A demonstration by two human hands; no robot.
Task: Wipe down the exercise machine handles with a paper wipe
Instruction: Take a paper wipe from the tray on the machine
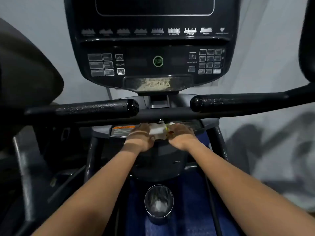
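Note:
Two black dusty handles stick out toward each other under the console: the left handle (95, 109) and the right handle (238, 101). Below the crossbar, my left hand (140, 137) and my right hand (181, 137) reach side by side to a white paper wipe pack (157, 132) with a yellow and red label, which rests on the machine's lower shelf. Both hands touch the pack, fingers curled on its edges. The fingertips are partly hidden under the crossbar.
The black console (157, 61) with buttons and a green quick-start knob rises ahead. A warning sticker (121, 130) lies left of the pack. A small bin lined with plastic (158, 203) stands low between my arms. Curved moving arms flank both sides.

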